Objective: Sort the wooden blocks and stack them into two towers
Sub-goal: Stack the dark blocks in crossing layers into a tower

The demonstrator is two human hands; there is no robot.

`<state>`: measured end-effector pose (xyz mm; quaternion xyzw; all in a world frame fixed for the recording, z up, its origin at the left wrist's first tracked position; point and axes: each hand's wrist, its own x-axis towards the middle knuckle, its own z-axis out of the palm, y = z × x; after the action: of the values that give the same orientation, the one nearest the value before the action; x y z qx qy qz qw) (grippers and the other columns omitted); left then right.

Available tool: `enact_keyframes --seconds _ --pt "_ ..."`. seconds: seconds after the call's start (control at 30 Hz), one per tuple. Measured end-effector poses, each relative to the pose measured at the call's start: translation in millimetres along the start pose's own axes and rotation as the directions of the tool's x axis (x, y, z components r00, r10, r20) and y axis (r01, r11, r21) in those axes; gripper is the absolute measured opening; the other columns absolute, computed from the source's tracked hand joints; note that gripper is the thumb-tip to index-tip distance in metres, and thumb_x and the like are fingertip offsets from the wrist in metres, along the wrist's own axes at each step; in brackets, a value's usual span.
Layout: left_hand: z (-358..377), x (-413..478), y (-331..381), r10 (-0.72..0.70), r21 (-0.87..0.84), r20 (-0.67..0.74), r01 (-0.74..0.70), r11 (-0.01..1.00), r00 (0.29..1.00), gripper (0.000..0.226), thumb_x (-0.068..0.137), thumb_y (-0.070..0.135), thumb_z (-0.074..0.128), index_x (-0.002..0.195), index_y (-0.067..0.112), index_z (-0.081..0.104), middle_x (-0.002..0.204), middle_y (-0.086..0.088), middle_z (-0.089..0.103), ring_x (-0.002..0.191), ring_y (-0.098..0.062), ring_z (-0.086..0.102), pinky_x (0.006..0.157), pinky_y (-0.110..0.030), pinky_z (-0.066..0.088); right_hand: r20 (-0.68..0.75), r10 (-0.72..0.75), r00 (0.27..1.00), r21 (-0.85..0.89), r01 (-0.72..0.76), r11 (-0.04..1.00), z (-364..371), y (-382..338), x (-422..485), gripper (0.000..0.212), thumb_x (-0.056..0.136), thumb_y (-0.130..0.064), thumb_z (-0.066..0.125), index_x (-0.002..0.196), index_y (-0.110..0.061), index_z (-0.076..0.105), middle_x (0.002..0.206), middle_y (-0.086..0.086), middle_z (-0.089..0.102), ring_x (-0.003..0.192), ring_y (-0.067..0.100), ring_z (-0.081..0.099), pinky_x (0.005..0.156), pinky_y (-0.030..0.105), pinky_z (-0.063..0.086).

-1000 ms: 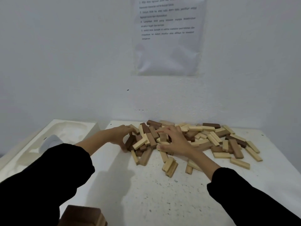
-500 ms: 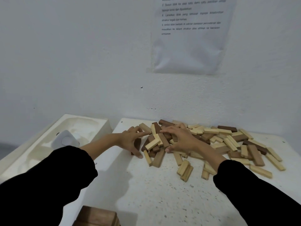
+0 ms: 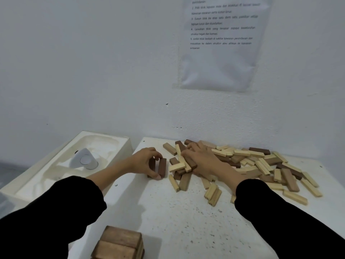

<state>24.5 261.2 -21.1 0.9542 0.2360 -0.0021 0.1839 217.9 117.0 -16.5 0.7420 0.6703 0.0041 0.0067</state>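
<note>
Sorting dark blocks from the pile.
My left hand fingers clamp two; right hand's hold I cannot tell; next: square stacking on the brown tower.

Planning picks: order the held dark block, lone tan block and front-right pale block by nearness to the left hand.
1. dark block, gripped by the left hand.
2. tan block, just beyond and right of it.
3. pale block, far right, front.
</note>
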Motion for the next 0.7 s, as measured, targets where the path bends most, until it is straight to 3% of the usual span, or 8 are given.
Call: enact_keyframes --seconds 0.1,0.2,0.27,0.37,0.53,0.63,0.7 --pt "-12.7 -15.3 7.9 -0.014 0.034 0.012 0.013 0.999 1.0 0.102 0.04 0.072 0.056 0.125 0.016 0.056 0.11 0.004 0.051 0.103 -0.016 0.052 0.088 -0.032 0.046 0.067 0.037 0.997 -0.098 -0.03 0.995 -2.1 -6.2 4.4 0.081 0.08 -0.009 0.063 0.147 -0.02 0.018 0.149 0.006 0.022 0.134 0.029 0.021 0.104 0.046 0.032" --pt "-18.5 -30.0 17.2 0.004 0.033 0.003 -0.005 0.999 1.0 0.099 0.044 0.07 0.058 0.126 0.015 0.056 0.11 0.003 0.051 0.102 -0.016 0.052 0.085 -0.03 0.047 0.125 0.045 0.991 -0.104 -0.032 0.994 -4.0 -7.0 8.0 0.077 0.079 -0.01 0.066 0.145 -0.02 0.027 0.151 0.002 0.023 0.139 0.026 0.016 0.106 0.047 0.031" --pt "-20.2 -37.6 20.4 0.0 0.024 0.003 0.0 1.0 1.0 0.092 0.05 0.063 0.066 0.126 0.014 0.055 0.11 0.002 0.051 0.103 -0.016 0.051 0.077 -0.019 0.046 0.092 0.041 0.995 -0.095 -0.032 0.995 -6.8 -10.1 7.4 0.065 0.08 -0.015 0.066 0.139 -0.019 0.038 0.147 0.003 0.032 0.138 0.024 0.022 0.103 0.045 0.036" --pt "-22.1 -44.6 21.7 0.006 0.02 0.0 -0.006 1.0 1.0 0.084 0.055 0.054 0.069 0.126 0.012 0.055 0.106 0.004 0.048 0.103 -0.016 0.05 0.067 -0.006 0.037 0.044 0.065 0.997 -0.093 -0.061 0.994 -10.5 -16.1 4.2 0.047 0.078 -0.02 0.068 0.122 -0.018 0.053 0.127 0.004 0.048 0.126 0.024 0.038 0.092 0.039 0.039" --pt "-26.9 -45.4 24.1 0.028 0.007 -0.026 -0.028 1.0 0.999 0.082 0.056 0.052 0.072 0.126 0.013 0.056 0.105 0.005 0.048 0.103 -0.016 0.05 0.07 -0.008 0.038 0.083 0.119 0.99 -0.058 -0.114 0.992 -13.1 -18.7 0.0 0.043 0.072 -0.032 0.073 0.108 -0.015 0.056 0.112 0.005 0.051 0.105 0.023 0.049 0.082 0.032 0.039" --pt "-29.9 -44.6 27.6 0.045 0.013 -0.036 -0.045 0.999 0.998 0.075 0.062 0.041 0.083 0.125 0.012 0.056 0.105 0.004 0.048 0.102 -0.016 0.051 0.07 -0.006 0.036 0.03 0.083 0.996 -0.001 -0.083 0.997 -15.3 -17.7 -6.2 0.021 0.076 -0.027 0.067 0.087 -0.014 0.055 0.096 0.005 0.055 0.088 0.021 0.052 0.06 0.025 0.035" --pt "-33.4 -44.9 31.1 0.051 0.018 -0.045 -0.05 0.999 0.998 0.069 0.067 0.034 0.085 0.125 0.011 0.056 0.108 0.001 0.051 0.102 -0.016 0.051 0.07 -0.006 0.037 -0.067 0.104 0.992 0.081 -0.098 0.992 -15.1 -14.9 -13.2 0.008 0.078 -0.019 0.061 0.075 -0.013 0.057 0.089 0.004 0.065 0.08 0.02 0.057 0.054 0.026 0.034"
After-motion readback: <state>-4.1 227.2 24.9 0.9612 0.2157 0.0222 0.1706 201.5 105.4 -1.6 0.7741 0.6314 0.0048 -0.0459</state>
